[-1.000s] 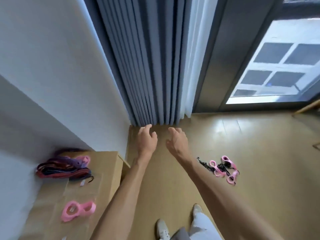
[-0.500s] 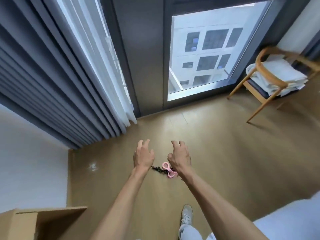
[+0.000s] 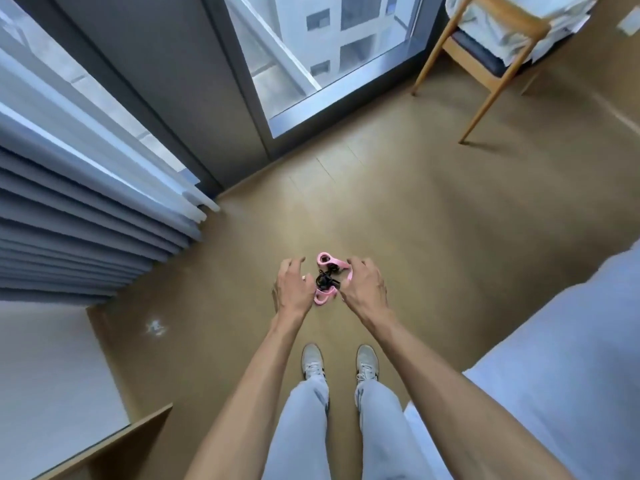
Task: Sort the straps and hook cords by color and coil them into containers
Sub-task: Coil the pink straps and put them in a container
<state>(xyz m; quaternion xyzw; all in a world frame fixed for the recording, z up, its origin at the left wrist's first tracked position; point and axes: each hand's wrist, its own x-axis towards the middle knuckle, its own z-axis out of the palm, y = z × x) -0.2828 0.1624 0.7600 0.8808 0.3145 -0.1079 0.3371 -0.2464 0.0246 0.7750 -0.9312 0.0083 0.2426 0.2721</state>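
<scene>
A small tangle of pink webbing straps (image 3: 325,287) and black hook cords (image 3: 323,279) lies on the tan wooden floor (image 3: 415,220), just ahead of the person's pale sneakers (image 3: 312,361) and between the two outstretched arms. The left hand (image 3: 292,289) hangs at the tangle's left side with its fingers loosely curled and apart, holding nothing. The right hand (image 3: 363,287) hangs at the tangle's right side, fingers bent and spread, also holding nothing; whether a fingertip touches the pink loop cannot be told. By the look of it, this bundle is unsorted: pink and black are still knotted together, uncoiled, and in no container. The corner of a brown cardboard box (image 3: 114,441) shows at the near left, well apart from the tangle, its contents out of sight. Lifting, separating by colour and coiling all seem to remain.
</scene>
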